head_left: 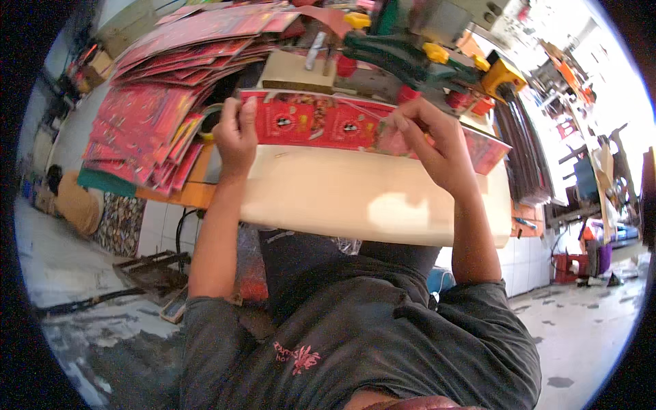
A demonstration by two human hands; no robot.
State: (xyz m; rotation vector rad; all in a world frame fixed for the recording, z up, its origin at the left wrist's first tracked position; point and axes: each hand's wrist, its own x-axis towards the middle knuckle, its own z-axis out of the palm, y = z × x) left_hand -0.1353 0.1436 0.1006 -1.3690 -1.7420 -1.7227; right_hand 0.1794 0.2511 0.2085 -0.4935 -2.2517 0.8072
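Note:
A long red printed card strip [318, 121] lies across the far part of a pale cream board [321, 188] in front of me. My left hand [236, 133] is closed at the strip's left end, thumb up, with the edge between thumb and fingers. Over the strip's right half is my right hand [437, 140], its fingers bent and drawn together in a pinch. Whatever sits between those fingertips is too small and blurred to make out. The strip's right end [488, 152] shows past my right wrist.
Tall, uneven stacks of red printed sheets [147, 113] cover the table's left side. Beyond the strip stand a cream block [297, 72] and a dark green machine frame [389, 55] with yellow knobs. Dark flat panels [523, 150] lean at the right.

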